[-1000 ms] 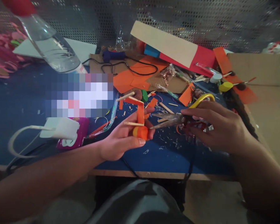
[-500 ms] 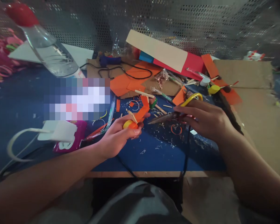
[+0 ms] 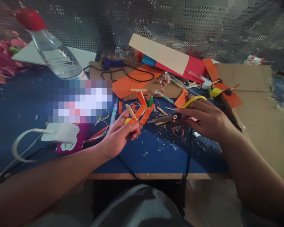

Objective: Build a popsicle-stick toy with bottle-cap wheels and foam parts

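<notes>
So the left hand pinches a little orange paper-and-wooden-stick model by its round orange base, held up off the blue tabletop so the blades can reach. The right hand grips yellow-handled scissors, tips nearly closed, just right of the model.

Matt orange paper strips and wooden sticks sit by metal-bladed scissors on a rough blue tabletop.

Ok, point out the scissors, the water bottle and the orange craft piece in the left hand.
scissors (image 3: 164, 118): head view, on the metal blades.
water bottle (image 3: 58, 60): head view, on the clear body.
orange craft piece (image 3: 142, 108): head view, on the bent orange strip above the left hand (image 3: 119, 137).
</notes>
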{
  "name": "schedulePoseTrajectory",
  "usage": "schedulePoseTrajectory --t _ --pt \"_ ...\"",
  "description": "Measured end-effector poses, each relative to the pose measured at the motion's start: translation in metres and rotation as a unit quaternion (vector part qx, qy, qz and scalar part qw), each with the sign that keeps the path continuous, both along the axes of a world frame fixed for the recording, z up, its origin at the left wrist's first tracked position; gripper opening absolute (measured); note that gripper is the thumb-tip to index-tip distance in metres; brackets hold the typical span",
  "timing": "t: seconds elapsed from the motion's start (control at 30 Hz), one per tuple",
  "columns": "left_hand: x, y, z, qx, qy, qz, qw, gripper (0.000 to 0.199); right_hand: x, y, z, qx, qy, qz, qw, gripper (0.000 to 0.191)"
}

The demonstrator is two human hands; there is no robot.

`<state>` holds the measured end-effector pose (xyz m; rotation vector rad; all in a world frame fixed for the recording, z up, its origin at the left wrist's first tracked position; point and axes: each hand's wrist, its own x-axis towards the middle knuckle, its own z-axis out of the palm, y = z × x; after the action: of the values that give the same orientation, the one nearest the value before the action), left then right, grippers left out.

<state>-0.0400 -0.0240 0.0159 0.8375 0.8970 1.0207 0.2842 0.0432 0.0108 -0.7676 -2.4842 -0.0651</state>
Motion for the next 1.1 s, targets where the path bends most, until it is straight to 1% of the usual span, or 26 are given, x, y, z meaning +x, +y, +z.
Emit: schedulePoseTrajectory --t 0.1,0.17,0.27,0.33,0.4,0.5,0.57,0.63,0.77,0.87,1.0,1.1 --pt "0.000 0.000 0.002 0.013 0.012 0.020 1.000 0.039 0.002 -0.002 -0.004 -0.045 0.010 -0.016 0.999 0.054" --pt "-0.001 0.000 0.002 0.011 0.023 0.037 0.999 0.039 0.004 -0.002 -0.008 -0.063 0.036 -0.062 0.995 0.058" --pt "-0.003 -0.001 0.001 0.009 0.028 0.045 0.999 0.039 0.007 -0.001 -0.008 -0.052 0.078 -0.137 0.986 0.063" --pt "-0.003 -0.001 0.001 0.016 0.029 0.040 0.999 0.037 0.007 -0.001 -0.005 -0.033 0.093 -0.160 0.982 0.061" --pt "-0.002 -0.001 0.001 0.026 0.033 0.033 0.999 0.036 0.005 -0.001 0.001 -0.024 0.101 -0.143 0.984 0.056" --pt "-0.002 0.000 0.000 0.044 0.041 0.019 0.998 0.034 0.004 -0.002 0.007 -0.002 0.101 -0.062 0.993 0.054" --pt "-0.003 0.000 -0.003 0.060 0.049 0.012 0.997 0.032 0.005 -0.003 0.011 0.026 0.074 -0.026 0.997 0.057" --pt "-0.005 -0.001 -0.007 0.087 0.081 0.008 0.993 0.033 0.006 -0.006 0.013 0.049 0.042 -0.008 0.998 0.061" --pt "-0.011 -0.007 -0.011 0.142 0.171 -0.008 0.975 0.032 0.009 -0.010 0.018 0.061 0.013 0.008 0.998 0.067" --pt "-0.013 -0.011 -0.009 0.163 0.184 -0.024 0.969 0.027 0.013 -0.010 0.019 0.083 -0.003 -0.004 0.997 0.070" --pt "-0.013 -0.014 -0.004 0.195 0.191 -0.030 0.962 0.023 0.017 -0.006 0.016 0.130 -0.008 -0.001 0.991 0.085" --pt "-0.013 -0.015 -0.001 0.221 0.207 -0.036 0.952 0.022 0.018 -0.005 0.015 0.148 0.002 0.004 0.989 0.091"
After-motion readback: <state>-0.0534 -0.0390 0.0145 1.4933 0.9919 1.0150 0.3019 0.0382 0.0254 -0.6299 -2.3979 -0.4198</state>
